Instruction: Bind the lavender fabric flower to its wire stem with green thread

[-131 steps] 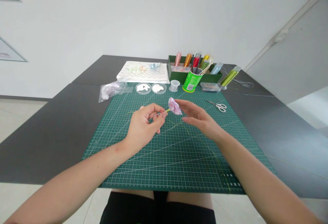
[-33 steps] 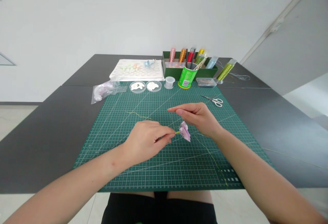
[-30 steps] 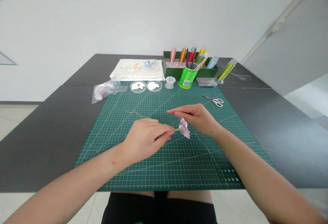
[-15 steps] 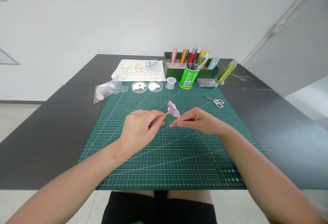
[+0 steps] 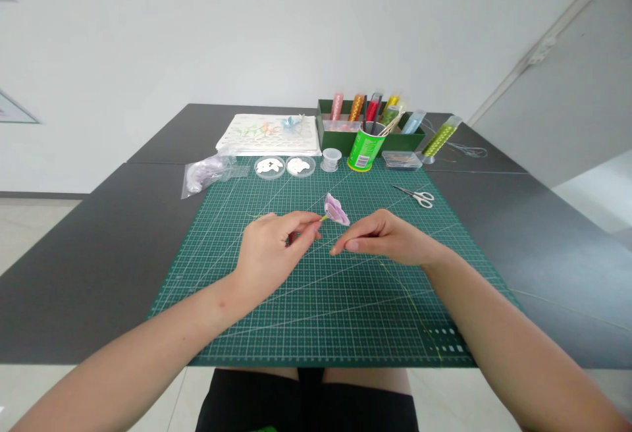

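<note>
Between thumb and fingertips, my left hand (image 5: pixel 277 246) pinches the yellow-green stem of a small purple flower (image 5: pixel 336 210), whose petals point to the right. My right hand (image 5: pixel 384 238) is just right of and below the flower, its thumb and index finger pressed together; a thin yellowish thread (image 5: pixel 412 300) runs from near it down the mat towards the front edge. Whatever lies between the right fingertips is too small to make out clearly. Both hands are above the green cutting mat (image 5: pixel 316 326).
White-handled scissors (image 5: pixel 422 198) lie at the right of the mat. Behind are a bright green can (image 5: pixel 364 151), a dark green box (image 5: pixel 345 140), two dishes of white pieces (image 5: pixel 270 167), a clear spool (image 5: pixel 330 160), a plastic bag (image 5: pixel 202 173) and white sheets (image 5: pixel 237 142).
The right hand has shifted slightly down, and its index finger now bends further downward. The left hand still holds the flower, nearly unmoved.
</note>
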A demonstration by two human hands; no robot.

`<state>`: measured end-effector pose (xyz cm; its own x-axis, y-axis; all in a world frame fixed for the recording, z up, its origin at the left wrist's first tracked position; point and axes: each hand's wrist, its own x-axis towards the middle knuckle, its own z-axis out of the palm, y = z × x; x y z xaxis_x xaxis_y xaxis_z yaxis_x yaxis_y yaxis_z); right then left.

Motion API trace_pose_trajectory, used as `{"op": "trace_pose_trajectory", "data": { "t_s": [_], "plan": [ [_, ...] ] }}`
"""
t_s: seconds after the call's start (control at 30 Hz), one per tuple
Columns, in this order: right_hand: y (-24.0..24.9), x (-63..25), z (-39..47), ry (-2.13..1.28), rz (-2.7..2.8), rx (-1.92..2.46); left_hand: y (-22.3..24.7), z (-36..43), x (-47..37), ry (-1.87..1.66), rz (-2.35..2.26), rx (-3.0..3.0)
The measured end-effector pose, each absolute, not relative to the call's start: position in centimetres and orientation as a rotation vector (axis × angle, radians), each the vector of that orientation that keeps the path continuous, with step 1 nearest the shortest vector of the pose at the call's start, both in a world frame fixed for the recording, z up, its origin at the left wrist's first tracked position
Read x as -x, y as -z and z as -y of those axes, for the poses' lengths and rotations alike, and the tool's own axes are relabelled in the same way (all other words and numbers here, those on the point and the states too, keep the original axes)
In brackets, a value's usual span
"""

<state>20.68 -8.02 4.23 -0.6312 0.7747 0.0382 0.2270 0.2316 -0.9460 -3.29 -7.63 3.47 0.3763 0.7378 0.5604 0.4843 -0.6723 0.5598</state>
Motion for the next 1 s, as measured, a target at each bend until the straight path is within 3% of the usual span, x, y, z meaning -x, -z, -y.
{"op": "trace_pose_trajectory", "data": {
  "t_s": [0.23,0.37,0.47,0.7,0.77,1.0],
  "plan": [
    [-2.5,-20.0,6.9,-1.287,1.43,1.39,-4.2,7.1,3.1,-1.085,-1.016,-1.813],
    [-0.9,-20.0,6.1,-0.907,1.329,1.569,-4.4,7.2,3.0,-1.067,-0.995,-1.744],
    [-0.5,-19.7,6.4,-0.695,1.443,1.468,-4.5,7.2,3.1,-1.061,-0.993,-1.745],
    [-1.8,-17.2,8.9,-1.396,1.648,0.898,-4.3,7.1,3.2,-1.09,-1.026,-1.822],
    [-2.0,-16.8,9.4,-1.451,1.638,0.898,-4.3,7.0,3.2,-1.108,-1.051,-1.835],
    [-3.4,-17.3,10.5,-0.632,1.891,1.149,-4.3,6.6,3.5,-1.174,-1.132,-1.87]
  ]
}}
